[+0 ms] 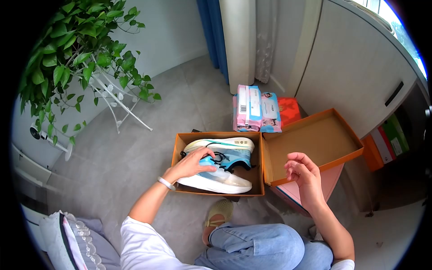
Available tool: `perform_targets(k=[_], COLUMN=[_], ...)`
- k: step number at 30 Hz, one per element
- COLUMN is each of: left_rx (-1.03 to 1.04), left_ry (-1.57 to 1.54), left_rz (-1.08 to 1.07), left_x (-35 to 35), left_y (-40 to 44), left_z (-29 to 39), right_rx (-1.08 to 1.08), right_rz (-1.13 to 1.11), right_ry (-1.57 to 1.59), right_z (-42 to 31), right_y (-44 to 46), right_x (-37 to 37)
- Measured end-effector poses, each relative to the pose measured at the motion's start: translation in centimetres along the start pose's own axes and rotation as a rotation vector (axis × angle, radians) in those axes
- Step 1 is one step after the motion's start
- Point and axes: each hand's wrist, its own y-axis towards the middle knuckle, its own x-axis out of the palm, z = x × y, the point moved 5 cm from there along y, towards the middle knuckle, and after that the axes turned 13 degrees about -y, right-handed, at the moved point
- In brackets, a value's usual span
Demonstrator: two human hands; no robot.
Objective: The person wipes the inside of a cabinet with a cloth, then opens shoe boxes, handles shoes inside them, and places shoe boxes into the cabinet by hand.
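Observation:
An orange shoebox (219, 194) stands on the floor in front of me, holding a pair of sneakers. The nearer sneaker (234, 181) is white and pale grey with blue; the farther sneaker (231, 143) lies behind it, its white sole outward. Dark laces show between them. My left hand (191, 164) is over the sneakers at the box's left side, thumb and fingers apart, and it hides part of both shoes. My right hand (303, 173) is raised in front of the box lid (310, 139), fingers loosely curled, with nothing visible in it. The lid lies inside-up against the box's right side.
Wipes packs (247, 108) and a red package (289, 110) sit behind the box. A pink box (330, 180) is partly under the lid. Cabinets (360, 63) line the right. A leafy plant (67, 49) on a white stand is at left; a lace-trimmed cloth item (74, 243) is lower left.

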Motion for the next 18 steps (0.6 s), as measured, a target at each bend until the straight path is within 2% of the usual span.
perform_targets(k=[3, 5, 7, 8, 10, 11, 13, 14, 15, 17, 18], left_rx=[-0.076, 0.068, 0.072, 0.099, 0.151, 0.162, 0.171, 0.191, 0.202, 0.22, 0.299], left_ry=[-0.074, -0.091, -0.027, 0.073, 0.34, 0.34, 0.349, 0.296, 0.295, -0.037, 0.035], left_rz=[0.051, 0.112, 0.118, 0.149, 0.226, 0.23, 0.451, 0.477, 0.474, 0.413, 0.398], left_x=[0.4, 2.0, 2.7, 2.8, 2.5, 2.6, 2.0, 2.3, 2.9, 4.2, 4.8], left_y=[0.2, 0.0, -0.6, -0.9, -1.4, -1.4, -1.9, -2.0, -2.0, -2.2, -2.4], left_z=[-0.7, -2.6, -3.2, -3.3, -1.4, -0.4, 2.0, 2.4, 3.1, 4.7, 5.9], right_rx=[0.005, -0.012, -0.09, -0.092, -0.604, -0.609, -0.559, -0.545, -0.54, -0.432, -0.572], right_rz=[0.004, -0.002, -0.047, -0.046, -0.044, -0.035, -0.063, 0.016, 0.027, 0.066, 0.168], right_ry=[-0.021, -0.035, -0.258, -0.259, -1.45, -1.457, -1.924, -2.007, -2.012, -2.021, -1.953], right_z=[-0.6, -0.9, -1.2, -1.4, -3.6, -2.8, 0.9, 1.7, 1.0, -1.3, -3.3], right_y=[-0.4, -0.1, 0.2, 0.0, -1.5, -1.5, -1.0, -0.6, -0.7, -0.5, -1.3], right_x=[-0.1, -0.3, -0.9, -1.0, 0.1, -1.0, -2.9, -3.5, -3.5, -3.3, -2.7])
